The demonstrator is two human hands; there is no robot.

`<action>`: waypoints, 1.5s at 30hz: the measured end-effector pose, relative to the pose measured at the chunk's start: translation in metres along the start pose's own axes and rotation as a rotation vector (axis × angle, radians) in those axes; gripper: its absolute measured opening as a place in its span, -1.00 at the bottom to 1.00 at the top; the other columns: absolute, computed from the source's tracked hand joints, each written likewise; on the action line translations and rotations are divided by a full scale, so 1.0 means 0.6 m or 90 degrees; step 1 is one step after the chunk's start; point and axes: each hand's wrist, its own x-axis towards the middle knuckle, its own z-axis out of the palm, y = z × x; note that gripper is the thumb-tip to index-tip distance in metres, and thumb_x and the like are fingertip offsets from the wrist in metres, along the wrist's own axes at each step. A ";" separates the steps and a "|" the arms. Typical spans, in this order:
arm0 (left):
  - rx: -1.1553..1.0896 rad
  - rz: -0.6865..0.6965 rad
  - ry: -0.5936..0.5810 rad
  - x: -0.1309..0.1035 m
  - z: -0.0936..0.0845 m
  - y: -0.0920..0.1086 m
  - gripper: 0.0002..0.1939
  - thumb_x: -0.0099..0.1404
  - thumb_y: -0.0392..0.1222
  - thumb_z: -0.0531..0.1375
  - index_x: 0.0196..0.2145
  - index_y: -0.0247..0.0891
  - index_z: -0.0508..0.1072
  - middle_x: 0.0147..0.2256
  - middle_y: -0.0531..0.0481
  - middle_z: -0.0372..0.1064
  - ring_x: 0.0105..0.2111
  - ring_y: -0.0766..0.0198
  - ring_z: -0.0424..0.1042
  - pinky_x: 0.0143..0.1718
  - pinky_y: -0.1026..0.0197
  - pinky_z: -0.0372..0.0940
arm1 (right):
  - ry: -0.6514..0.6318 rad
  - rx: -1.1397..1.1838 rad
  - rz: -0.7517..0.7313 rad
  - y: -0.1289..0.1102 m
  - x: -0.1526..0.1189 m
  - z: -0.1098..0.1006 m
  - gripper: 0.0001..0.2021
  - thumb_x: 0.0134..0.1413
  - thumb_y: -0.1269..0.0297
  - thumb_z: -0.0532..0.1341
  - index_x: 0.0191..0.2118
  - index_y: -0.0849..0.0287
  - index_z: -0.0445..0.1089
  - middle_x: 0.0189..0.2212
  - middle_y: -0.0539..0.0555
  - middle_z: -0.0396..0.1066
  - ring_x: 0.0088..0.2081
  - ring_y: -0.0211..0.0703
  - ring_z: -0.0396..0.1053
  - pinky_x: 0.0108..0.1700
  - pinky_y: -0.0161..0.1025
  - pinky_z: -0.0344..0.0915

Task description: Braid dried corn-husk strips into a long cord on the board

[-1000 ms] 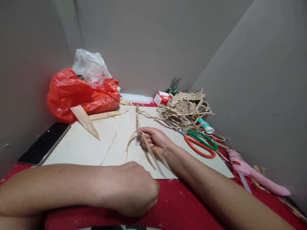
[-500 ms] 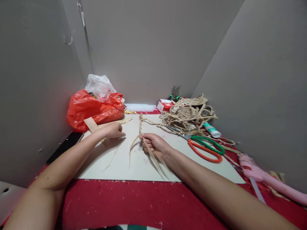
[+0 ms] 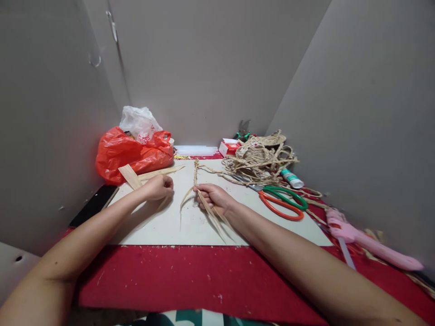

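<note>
My right hand [image 3: 215, 198] is closed around the lower end of a braided husk cord [image 3: 195, 174], which stretches away from me over the white board [image 3: 176, 231]. Loose pale husk strips [image 3: 212, 219] fan out below its fingers, and another thin strip [image 3: 183, 203] curves off to the left. My left hand [image 3: 159, 187] is pinched, apart from the cord, with a narrow husk strip [image 3: 164, 203] trailing beneath its fingers; the fingertips are partly hidden. Behind that hand lie wider flat husk pieces [image 3: 129, 175], crossing each other.
Scissors [image 3: 283, 201] and a heap of braided cord [image 3: 260, 156] lie to the right, near a glue stick [image 3: 292, 179] and a pink glue gun [image 3: 346, 231]. A red plastic bag [image 3: 132, 154] and a black phone [image 3: 95, 206] are at left. Grey panels enclose the table.
My left hand has turned, its fingers curling into a pinch, and the strip under it has shifted. My right hand keeps its hold on the cord. The view has moved slightly.
</note>
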 end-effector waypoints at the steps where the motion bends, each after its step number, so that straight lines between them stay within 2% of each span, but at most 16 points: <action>1: -0.105 0.006 -0.011 -0.003 -0.001 0.004 -0.92 0.05 -0.23 0.11 -0.48 -0.28 0.36 -0.52 0.06 0.33 -0.50 0.35 0.28 -0.44 0.30 0.14 | -0.004 -0.003 -0.002 0.000 0.000 0.000 -0.91 0.03 0.41 0.10 -0.46 0.23 0.18 -0.78 -0.24 -0.20 -0.76 -0.50 -0.32 -0.75 -0.52 -0.31; 4: -0.408 -0.006 -0.046 -0.006 -0.001 0.028 -0.91 0.04 -0.23 0.16 -0.48 -0.30 0.31 -0.46 0.03 0.36 -0.46 0.39 0.33 -0.41 0.34 0.18 | -0.016 -0.010 -0.001 -0.001 -0.002 0.002 -0.90 0.05 0.39 0.10 -0.45 0.23 0.18 -0.78 -0.25 -0.20 -0.77 -0.50 -0.32 -0.75 -0.52 -0.30; 6: -0.526 -0.032 -0.048 -0.003 0.006 0.047 -0.91 0.04 -0.28 0.17 -0.47 -0.31 0.29 -0.41 -0.02 0.40 -0.43 0.41 0.35 -0.42 0.37 0.18 | -0.024 -0.015 0.006 -0.003 -0.003 0.004 -0.90 0.07 0.40 0.09 -0.45 0.23 0.18 -0.78 -0.25 -0.20 -0.77 -0.50 -0.32 -0.76 -0.52 -0.31; 11: -0.664 -0.117 -0.056 0.014 0.043 0.085 -0.86 0.06 -0.36 0.19 -0.44 -0.30 0.25 -0.57 0.07 0.34 -0.62 0.47 0.30 -0.53 0.40 0.16 | -0.054 -0.026 0.035 -0.011 -0.005 0.003 -0.83 0.11 0.40 0.04 -0.50 0.24 0.16 -0.79 -0.23 -0.17 -0.78 -0.50 -0.33 -0.77 -0.53 -0.31; 14: -0.747 -0.115 -0.071 0.022 0.060 0.091 -0.80 0.05 -0.38 0.21 -0.42 -0.29 0.21 -0.54 0.04 0.36 -0.58 0.37 0.39 -0.51 0.32 0.26 | -0.077 -0.032 0.053 -0.017 -0.003 -0.004 -0.79 0.13 0.39 0.01 -0.52 0.24 0.14 -0.79 -0.22 -0.15 -0.78 -0.51 -0.33 -0.78 -0.55 -0.30; 17: -0.797 -0.104 -0.074 0.025 0.067 0.090 -0.79 0.07 -0.38 0.21 -0.40 -0.28 0.19 -0.51 0.04 0.36 -0.65 0.43 0.30 -0.60 0.34 0.22 | -0.089 -0.028 0.069 -0.024 -0.001 -0.012 -0.76 0.17 0.41 -0.03 -0.53 0.23 0.12 -0.79 -0.22 -0.19 -0.78 -0.49 -0.34 -0.80 -0.54 -0.29; 19: -0.796 -0.106 -0.075 0.027 0.067 0.087 -0.81 0.09 -0.39 0.20 -0.41 -0.28 0.20 -0.57 0.09 0.29 -0.73 0.52 0.14 -0.71 0.44 0.03 | -0.089 -0.027 0.078 -0.027 -0.001 -0.016 -0.75 0.19 0.41 -0.04 -0.53 0.22 0.11 -0.79 -0.22 -0.20 -0.78 -0.49 -0.34 -0.80 -0.54 -0.29; 22: -0.773 -0.103 -0.073 0.031 0.067 0.082 -0.82 0.09 -0.39 0.20 -0.41 -0.28 0.22 -0.63 0.15 0.22 -0.77 0.58 -0.04 -0.75 0.47 -0.19 | -0.092 -0.031 0.093 -0.031 -0.003 -0.020 -0.74 0.20 0.41 -0.06 -0.53 0.22 0.11 -0.78 -0.21 -0.19 -0.78 -0.48 -0.33 -0.80 -0.54 -0.28; 27: -0.717 -0.070 -0.048 0.036 0.074 0.074 -0.89 0.08 -0.40 0.21 -0.46 -0.34 0.30 -0.68 0.13 0.21 -0.77 0.56 0.03 -0.74 0.43 -0.09 | -0.108 -0.030 0.110 -0.029 -0.006 -0.030 -0.77 0.20 0.39 -0.04 -0.49 0.23 0.14 -0.77 -0.20 -0.18 -0.77 -0.47 -0.30 -0.79 -0.55 -0.23; 32: -0.715 -0.066 -0.078 0.036 0.082 0.075 -0.89 0.18 -0.40 0.12 -0.49 -0.32 0.27 -0.61 0.00 0.34 -0.66 0.40 0.32 -0.61 0.34 0.19 | -0.108 -0.048 0.120 -0.026 -0.005 -0.040 -0.81 0.17 0.37 0.02 -0.47 0.24 0.17 -0.77 -0.21 -0.19 -0.76 -0.46 -0.29 -0.77 -0.54 -0.15; 34: -0.690 -0.061 -0.089 0.036 0.083 0.076 -0.88 0.20 -0.38 0.10 -0.49 -0.30 0.25 -0.56 -0.03 0.38 -0.68 0.43 0.28 -0.64 0.35 0.13 | -0.095 -0.056 0.124 -0.026 -0.005 -0.042 -0.83 0.17 0.34 0.04 -0.44 0.23 0.19 -0.77 -0.19 -0.16 -0.75 -0.44 -0.25 -0.76 -0.53 -0.10; 38: -0.578 -0.037 -0.040 0.038 0.088 0.075 -0.90 0.17 -0.32 0.15 -0.48 -0.29 0.28 -0.65 0.09 0.25 -0.76 0.54 -0.02 -0.70 0.35 -0.17 | -0.060 -0.046 0.122 -0.024 -0.010 -0.039 -0.85 0.17 0.34 0.02 -0.41 0.20 0.20 -0.76 -0.17 -0.14 -0.73 -0.40 -0.22 -0.74 -0.50 -0.09; 41: -0.481 -0.004 0.035 0.038 0.092 0.072 -0.92 0.11 -0.31 0.18 -0.49 -0.30 0.31 -0.70 0.15 0.12 -0.72 0.51 -0.02 -0.65 0.33 -0.17 | -0.035 -0.048 0.121 -0.023 -0.013 -0.034 -0.84 0.17 0.36 0.01 -0.45 0.19 0.17 -0.74 -0.16 -0.15 -0.72 -0.41 -0.22 -0.73 -0.48 -0.13; 45: -0.384 0.071 0.067 0.039 0.094 0.068 -0.96 0.10 -0.35 0.15 -0.50 -0.32 0.36 -0.67 0.13 0.14 -0.65 0.46 0.04 -0.57 0.31 -0.08 | -0.007 -0.062 0.120 -0.024 -0.015 -0.028 -0.83 0.17 0.38 0.00 -0.45 0.20 0.18 -0.72 -0.14 -0.09 -0.71 -0.42 -0.22 -0.73 -0.47 -0.17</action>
